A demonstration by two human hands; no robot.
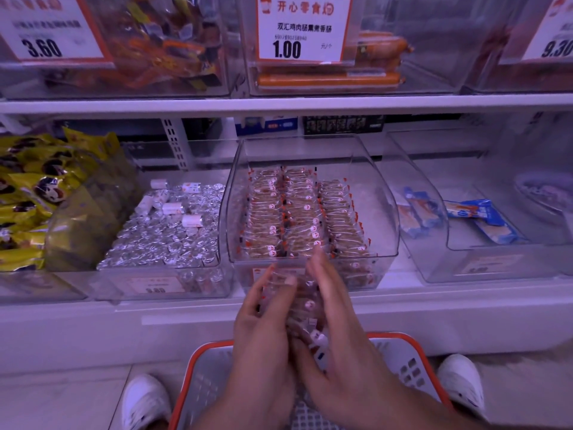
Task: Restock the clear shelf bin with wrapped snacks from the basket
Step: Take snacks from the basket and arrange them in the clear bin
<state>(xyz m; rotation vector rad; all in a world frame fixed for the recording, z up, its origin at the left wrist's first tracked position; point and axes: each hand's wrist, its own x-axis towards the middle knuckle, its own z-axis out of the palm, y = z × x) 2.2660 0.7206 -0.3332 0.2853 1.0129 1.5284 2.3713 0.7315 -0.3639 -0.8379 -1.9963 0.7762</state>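
Hands came together in front of the shelf, with a stack of wrapped snacks [305, 308] pressed between them. The left hand [263, 330] held the stack from the left side, its fingers mostly straight and its thumb bent over the top packets. The right hand [338, 330] pushed flat against the right side, fingers long and straight, tips just reaching the front edge of the clear bin [387, 212]. The stack sat above the basket [412, 364], which was gray with an orange rim and stood on the floor between two white shoes [144, 401]. Inside the clear bin were three neat rows of the same snacks [297, 212]. To its left was a bin of shiny silver sweets [173, 231], and past that, yellow bags [28, 193]. To its right lay a few blue packets [474, 209]. On the shelf above, a price tag [302, 27] read 1.00, with orange sausages [328, 79] behind it.
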